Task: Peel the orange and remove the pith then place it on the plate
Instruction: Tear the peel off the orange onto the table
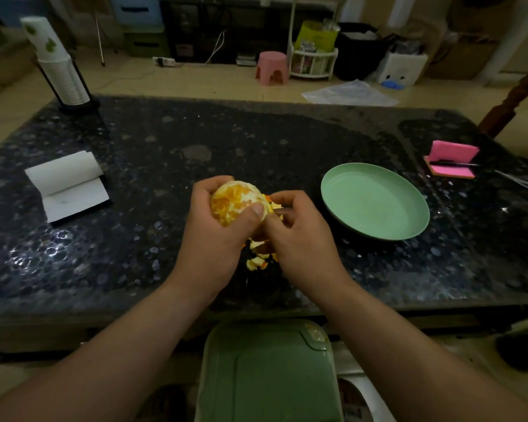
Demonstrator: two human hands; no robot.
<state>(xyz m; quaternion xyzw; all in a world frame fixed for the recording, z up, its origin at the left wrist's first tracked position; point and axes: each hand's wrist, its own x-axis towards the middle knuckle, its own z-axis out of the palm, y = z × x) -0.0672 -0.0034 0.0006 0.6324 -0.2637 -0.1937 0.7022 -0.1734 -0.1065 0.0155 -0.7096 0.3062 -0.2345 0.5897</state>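
My left hand (211, 236) grips a mostly peeled orange (235, 201) above the dark stone table, thumb pressed on its near side. The fruit shows orange flesh with patches of pale pith. My right hand (296, 233) pinches a strip of peel (274, 205) still hanging at the orange's right side. Loose peel pieces (258, 260) lie on the table beneath and between my hands. An empty green plate (375, 202) sits just right of my right hand.
A folded white paper (67, 185) lies at the left of the table (165, 141). A cup stack in a holder (58, 65) stands at the far left corner. Pink sticky notes with a pen (451, 159) sit at the right. A green stool (269, 373) is below the near edge.
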